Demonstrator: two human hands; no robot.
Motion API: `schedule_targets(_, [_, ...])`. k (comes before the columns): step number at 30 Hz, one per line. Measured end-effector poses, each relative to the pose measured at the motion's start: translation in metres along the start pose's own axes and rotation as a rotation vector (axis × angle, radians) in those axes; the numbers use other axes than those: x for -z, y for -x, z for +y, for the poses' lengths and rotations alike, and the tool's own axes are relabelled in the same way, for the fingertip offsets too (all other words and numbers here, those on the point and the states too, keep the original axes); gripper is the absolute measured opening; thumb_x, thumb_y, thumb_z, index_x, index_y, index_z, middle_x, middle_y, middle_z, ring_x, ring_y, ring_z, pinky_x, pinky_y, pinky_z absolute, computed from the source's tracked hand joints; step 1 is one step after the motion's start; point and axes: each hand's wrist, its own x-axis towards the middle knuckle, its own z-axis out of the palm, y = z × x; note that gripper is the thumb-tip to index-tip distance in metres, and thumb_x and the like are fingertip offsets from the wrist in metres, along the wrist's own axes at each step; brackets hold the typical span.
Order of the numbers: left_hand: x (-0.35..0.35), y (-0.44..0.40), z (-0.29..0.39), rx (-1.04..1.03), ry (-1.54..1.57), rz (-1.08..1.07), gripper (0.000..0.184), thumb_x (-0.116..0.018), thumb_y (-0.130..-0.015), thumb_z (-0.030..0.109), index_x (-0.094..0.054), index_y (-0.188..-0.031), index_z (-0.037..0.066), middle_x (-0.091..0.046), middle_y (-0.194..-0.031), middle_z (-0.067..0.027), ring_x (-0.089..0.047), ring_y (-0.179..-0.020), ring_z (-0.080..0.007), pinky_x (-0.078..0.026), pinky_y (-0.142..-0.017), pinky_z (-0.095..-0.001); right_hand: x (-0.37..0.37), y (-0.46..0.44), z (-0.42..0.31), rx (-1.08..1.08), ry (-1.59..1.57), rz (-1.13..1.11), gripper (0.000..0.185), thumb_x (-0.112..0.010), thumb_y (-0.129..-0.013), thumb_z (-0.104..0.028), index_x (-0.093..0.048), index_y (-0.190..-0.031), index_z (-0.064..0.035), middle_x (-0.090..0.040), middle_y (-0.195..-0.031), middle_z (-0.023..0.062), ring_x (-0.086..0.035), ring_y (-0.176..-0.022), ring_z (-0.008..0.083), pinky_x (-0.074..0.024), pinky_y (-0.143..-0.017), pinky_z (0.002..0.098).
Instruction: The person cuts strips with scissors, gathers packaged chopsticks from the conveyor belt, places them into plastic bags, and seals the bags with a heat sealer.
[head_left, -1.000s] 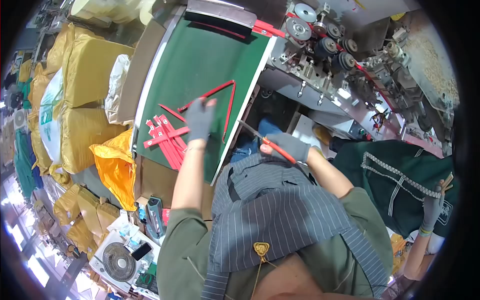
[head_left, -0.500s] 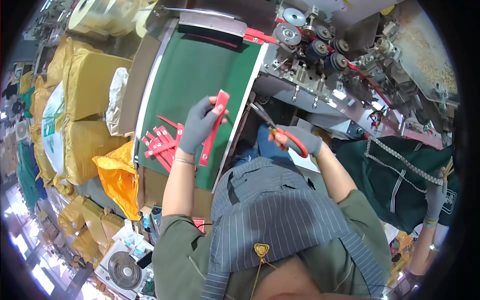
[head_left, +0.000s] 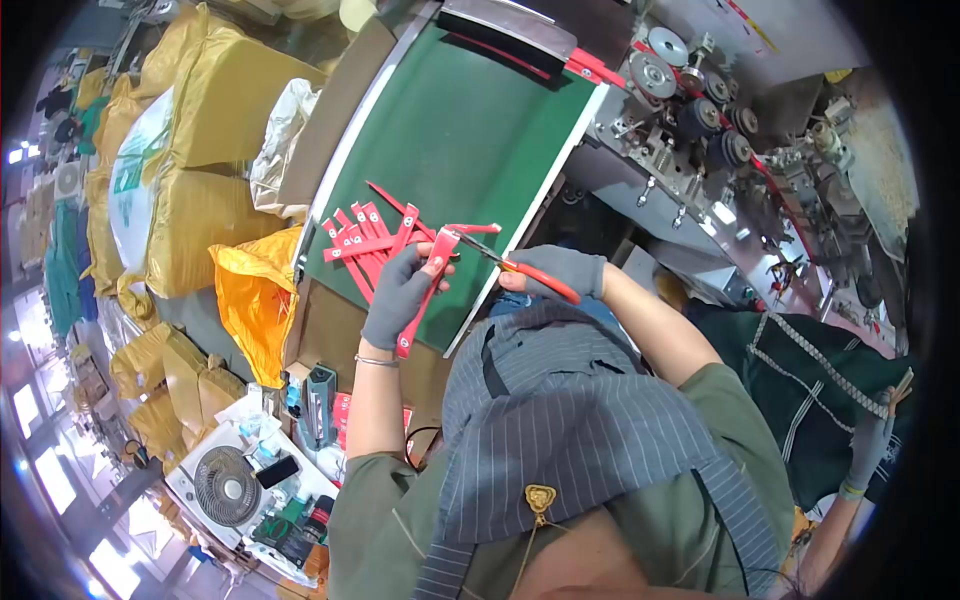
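Observation:
My left hand [head_left: 405, 298], in a grey glove with bare fingertips, grips a folded red strip [head_left: 428, 295] above the lower part of the green belt [head_left: 470, 140]. My right hand [head_left: 555, 272], gloved the same way, is closed round the orange-red handles of a pair of scissors [head_left: 500, 260]. The scissor blades reach left to the upper end of the held strip; whether they touch it is too small to tell. Several red strips with white marks [head_left: 365, 245] lie in an overlapping pile on the belt, just beyond my left hand.
A machine with rollers [head_left: 700, 110] stands at the upper right. Yellow wrapped bundles [head_left: 210, 220] and an orange bag [head_left: 255, 305] are at the left, with a fan [head_left: 228, 487] below. At the right edge, a co-worker's gloved hand [head_left: 868, 445] is beside dark green cloth [head_left: 820, 380].
My left hand first picked up a red strip from the belt and now holds it folded lower down. The scissors have come left to the strip's upper end. The camera view has shifted.

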Motion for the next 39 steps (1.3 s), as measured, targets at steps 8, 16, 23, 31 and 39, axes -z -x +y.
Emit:
schedule_targets(8, [0.004,0.000,0.003,0.019,-0.023,-0.010,0.021,-0.057,-0.094,0.015,-0.059,-0.112,0.003,-0.065,-0.091,-0.0041,-0.061,-0.073,-0.0091,-0.049,-0.064,-0.0221,0.004,-0.004,-0.005,-0.099,0.058,-0.022,0.066,-0.043,-0.091,-0.065,-0.061,-0.084,-0.0019,-0.058,-0.069,0.0096,-0.058,-0.068,0.0204,-0.0464,-0.067,0.0354])
schedule_targets(16, [0.006,-0.011,-0.001,-0.076,-0.008,0.195,0.022,-0.055,-0.094,0.015,-0.059,-0.111,0.002,-0.065,-0.091,-0.0041,-0.060,-0.074,-0.0087,-0.049,-0.067,-0.0230,0.002,0.003,-0.011,-0.154,-0.042,0.209,0.059,-0.052,-0.090,-0.059,-0.063,-0.084,-0.0012,-0.059,-0.068,0.0125,-0.059,-0.067,0.0198,-0.0474,-0.068,0.0351])
schedule_targets(23, [0.035,-0.086,-0.073,-0.289,-0.936,0.828,0.047,-0.065,-0.084,0.036,-0.056,-0.109,-0.003,-0.061,-0.112,-0.0218,-0.061,-0.096,-0.0383,-0.047,-0.087,-0.0448,-0.001,0.025,0.019,-0.100,-0.070,0.359,0.043,-0.052,-0.095,-0.045,-0.060,-0.096,-0.0030,-0.056,-0.075,0.0031,-0.053,-0.061,0.0102,-0.0453,-0.057,0.0261])
schedule_targets(31, [-0.006,-0.194,-0.080,0.146,-1.165,0.719,0.032,-0.060,-0.082,0.034,-0.061,-0.092,0.003,-0.067,-0.093,-0.0212,-0.066,-0.087,-0.0386,-0.051,-0.077,-0.0465,-0.026,0.055,0.025,-0.135,0.046,0.406,0.047,-0.056,-0.093,-0.049,-0.055,-0.082,-0.0028,-0.052,-0.067,0.0109,-0.053,-0.067,0.0178,-0.0434,-0.064,0.0344])
schedule_targets(39, [-0.033,-0.085,0.010,-0.053,-0.121,-0.049,0.018,-0.051,-0.097,0.018,-0.060,-0.097,0.002,-0.060,-0.078,-0.0022,-0.055,-0.061,-0.0067,-0.045,-0.054,-0.0216,0.013,0.064,0.022,0.078,-0.713,0.935,0.022,-0.070,-0.083,-0.011,-0.053,-0.095,-0.0018,-0.064,-0.093,0.0121,-0.061,-0.071,0.0128,-0.0512,-0.064,0.0270])
